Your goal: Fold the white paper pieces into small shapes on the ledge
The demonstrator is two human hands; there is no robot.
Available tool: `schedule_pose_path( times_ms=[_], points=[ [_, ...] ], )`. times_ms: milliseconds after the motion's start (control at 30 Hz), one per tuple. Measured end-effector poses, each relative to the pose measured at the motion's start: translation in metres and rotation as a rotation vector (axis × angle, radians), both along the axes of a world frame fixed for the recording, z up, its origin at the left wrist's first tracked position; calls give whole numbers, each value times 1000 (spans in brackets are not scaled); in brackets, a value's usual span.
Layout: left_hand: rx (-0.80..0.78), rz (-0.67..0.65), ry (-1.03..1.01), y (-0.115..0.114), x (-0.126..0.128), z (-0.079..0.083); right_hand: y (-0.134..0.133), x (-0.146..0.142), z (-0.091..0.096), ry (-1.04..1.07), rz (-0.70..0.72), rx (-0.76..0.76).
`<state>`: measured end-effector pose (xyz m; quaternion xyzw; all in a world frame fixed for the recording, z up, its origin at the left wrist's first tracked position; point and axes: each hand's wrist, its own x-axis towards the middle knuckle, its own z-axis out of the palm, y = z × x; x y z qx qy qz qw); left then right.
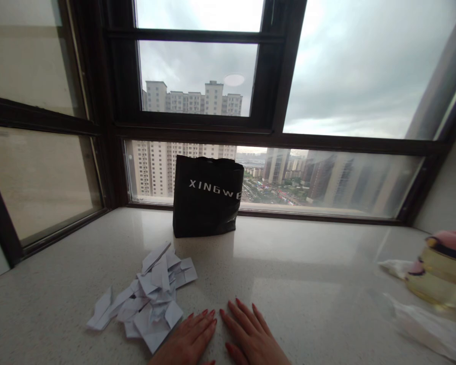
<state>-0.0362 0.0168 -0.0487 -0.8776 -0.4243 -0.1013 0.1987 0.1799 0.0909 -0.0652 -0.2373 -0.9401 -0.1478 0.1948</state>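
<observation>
My left hand (190,338) and my right hand (249,334) lie flat, palms down, side by side on the pale stone counter (307,284) at the bottom middle. Both have their fingers stretched out and hold nothing. Just left of my left hand, almost touching it, lies a loose pile of white folded paper pieces (148,299). Behind them, against the window, stands a black paper bag (206,196) with white lettering.
Dark-framed windows (197,129) wall the counter at the back and left. At the right edge sit a yellowish container with a pink top (441,271) and crumpled white plastic or tissue (429,327).
</observation>
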Motion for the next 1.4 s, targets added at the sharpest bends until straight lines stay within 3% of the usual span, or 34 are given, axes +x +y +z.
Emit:
schedule_pose_path(
  times_ms=[700, 1033, 1400],
  points=[
    [7, -37, -158, -1, -4, -5, 3, 0, -10, 50, 1, -84],
    [36, -38, -140, -1, -3, -5, 2, 0, -8, 40, -3, -49],
    [-40, -22, -141, -1, -4, -6, 3, 0, -10, 46, 1, -36]
  ],
)
